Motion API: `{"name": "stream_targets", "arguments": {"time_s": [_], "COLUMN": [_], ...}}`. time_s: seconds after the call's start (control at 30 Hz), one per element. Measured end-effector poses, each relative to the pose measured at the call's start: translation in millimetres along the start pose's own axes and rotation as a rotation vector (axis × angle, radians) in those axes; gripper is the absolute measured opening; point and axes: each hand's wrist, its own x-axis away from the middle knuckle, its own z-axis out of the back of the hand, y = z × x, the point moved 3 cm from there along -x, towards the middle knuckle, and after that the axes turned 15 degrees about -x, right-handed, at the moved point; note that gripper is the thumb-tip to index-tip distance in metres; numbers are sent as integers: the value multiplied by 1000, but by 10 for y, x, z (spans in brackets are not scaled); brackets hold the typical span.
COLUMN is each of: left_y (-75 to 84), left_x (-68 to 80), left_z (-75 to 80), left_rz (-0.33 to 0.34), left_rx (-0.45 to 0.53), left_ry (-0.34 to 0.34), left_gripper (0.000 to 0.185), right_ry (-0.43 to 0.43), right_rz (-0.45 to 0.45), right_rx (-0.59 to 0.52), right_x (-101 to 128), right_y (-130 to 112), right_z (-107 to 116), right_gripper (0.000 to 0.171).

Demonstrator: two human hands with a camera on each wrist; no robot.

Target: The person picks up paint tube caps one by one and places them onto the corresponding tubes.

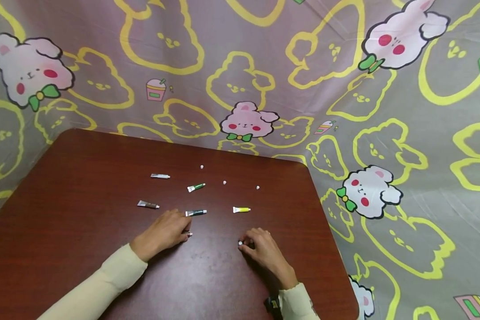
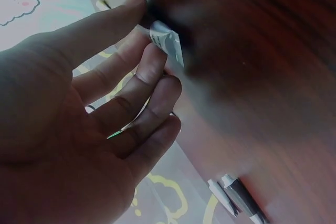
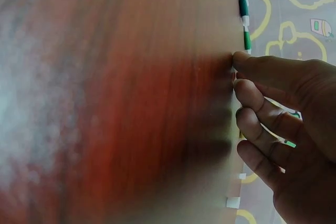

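Note:
My left hand (image 1: 164,232) pinches a small paint tube (image 2: 169,43) between thumb and fingers, low over the table. Its silvery flat end shows in the left wrist view; most of its body is hidden by the fingers. Just beyond that hand lies a dark teal paint tube (image 1: 196,213). My right hand (image 1: 265,252) holds a small white cap (image 1: 240,243) between thumb and index fingertip, close to the tabletop. A yellow paint tube (image 1: 242,210) lies a little beyond the right hand.
On the brown table (image 1: 84,178) also lie a brown tube (image 1: 148,205), a white tube (image 1: 160,176) and a green tube (image 1: 196,187). Loose white caps lie farther back, one (image 1: 258,187) toward the right. A patterned curtain (image 1: 192,89) borders the table's far and right edges.

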Motion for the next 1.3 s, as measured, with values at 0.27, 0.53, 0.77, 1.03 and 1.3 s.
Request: {"name": "stream_targets", "arguments": {"time_s": [0.27,0.53,0.77,1.03,1.3], "left_y": [6,38,73,73,116], "left_x": [-20,-54,-98,-93,-149], "left_z": [-53,-33,8,27,62], "left_rz": [-29,-9,-8,-7,-29], "left_rx": [-48,-58,-46,-36,-36], "left_ry": [93,98,97,114,154], "left_gripper": [30,27,27,29,31], "right_ry": [16,34,62,54,78], "right_rz": [18,43,62,48,54], "right_rx": [17,23,32,20,-1], "right_x": [3,22,15,-71,-124], "right_y": [1,-3,-23,-96,-156], "right_z": [21,34,56,34,53], "right_gripper": [16,17,17,13,13]}}
